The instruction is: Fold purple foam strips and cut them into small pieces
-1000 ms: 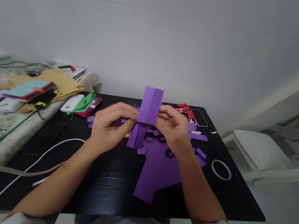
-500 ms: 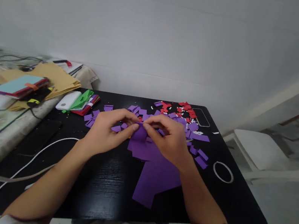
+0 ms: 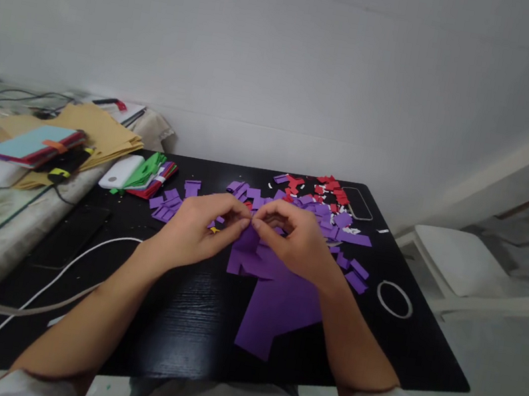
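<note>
Pinching a purple paper piece [image 3: 247,239], the fingers of the left hand [image 3: 206,225] and right hand [image 3: 295,238] nearly met at its upper edge, apparently to steady it, near the far end of the large purple sheet [image 3: 277,305], beyond which purple scraps [image 3: 342,220] lay, perhaps sparing elbow room.

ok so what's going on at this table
A person's left hand and right hand pinch a piece of purple paper together, fingertips close to each other, over a black table. A larger purple sheet lies nearer the person. Purple pieces and red scraps lie scattered around and beyond the hands.
</note>
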A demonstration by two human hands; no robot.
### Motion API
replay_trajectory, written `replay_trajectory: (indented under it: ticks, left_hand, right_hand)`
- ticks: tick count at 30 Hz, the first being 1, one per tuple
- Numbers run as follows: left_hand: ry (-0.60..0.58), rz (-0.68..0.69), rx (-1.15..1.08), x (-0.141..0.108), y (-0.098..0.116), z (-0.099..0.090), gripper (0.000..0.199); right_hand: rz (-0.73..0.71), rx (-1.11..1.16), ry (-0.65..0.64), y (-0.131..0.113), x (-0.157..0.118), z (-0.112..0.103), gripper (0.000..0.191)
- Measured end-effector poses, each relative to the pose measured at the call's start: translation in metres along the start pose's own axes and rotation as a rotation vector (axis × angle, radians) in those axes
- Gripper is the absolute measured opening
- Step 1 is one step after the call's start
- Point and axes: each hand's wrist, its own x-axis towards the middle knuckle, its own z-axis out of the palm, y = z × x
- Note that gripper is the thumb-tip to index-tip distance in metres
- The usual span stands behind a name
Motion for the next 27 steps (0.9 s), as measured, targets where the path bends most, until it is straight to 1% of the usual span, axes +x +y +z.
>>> replay_trajectory:
  ticks: [5, 8, 10, 13, 14, 16, 18, 21, 24, 26, 27]
  left_hand:
    - [-0.042, 0.006, 0.004, 0.000, 0.002, -0.001, 0.006]
    - [-0.012, -0.005, -0.012, -0.001, 0.003, -0.006, 0.008]
    - [0.035, -0.045, -0.020, -0.001, 0.001, -0.012, 0.008]
    - [0.100, -0.088, -0.026, -0.001, -0.001, -0.017, 0.007]
    - [0.105, -0.088, -0.031, -0.001, -0.002, -0.016, 0.007]
    - [0.094, -0.077, -0.055, -0.001, -0.001, -0.011, 0.007]
    - [0.083, -0.065, -0.092, -0.001, 0.001, -0.004, 0.007]
    - [0.066, -0.063, -0.120, 0.001, 0.004, 0.001, 0.008]
    - [0.025, -0.069, -0.090, 0.001, 0.002, -0.006, 0.009]
    - [0.017, -0.087, -0.045, 0.001, -0.003, -0.015, 0.009]
    - [0.030, -0.104, -0.023, 0.000, -0.005, -0.019, 0.008]
  right_hand:
    - [0.016, -0.051, -0.054, -0.002, -0.001, 0.000, 0.005]
    - [0.018, -0.062, -0.066, -0.003, -0.002, -0.009, 0.004]
    - [0.028, -0.044, -0.047, -0.003, -0.002, -0.017, 0.004]
    - [0.044, 0.017, 0.065, -0.003, -0.001, -0.022, 0.010]
    - [0.034, 0.040, 0.092, -0.003, -0.001, -0.021, 0.010]
    - [-0.016, 0.062, 0.100, -0.002, 0.000, -0.014, 0.011]
    - [-0.033, 0.063, 0.040, -0.001, 0.000, -0.005, 0.013]
    - [-0.058, 0.014, 0.005, -0.001, 0.000, 0.002, 0.010]
    - [-0.071, -0.051, 0.012, -0.002, 0.000, -0.002, 0.009]
    - [-0.069, -0.082, 0.057, -0.003, -0.001, -0.009, 0.008]
    - [-0.066, -0.088, 0.102, -0.003, -0.001, -0.012, 0.009]
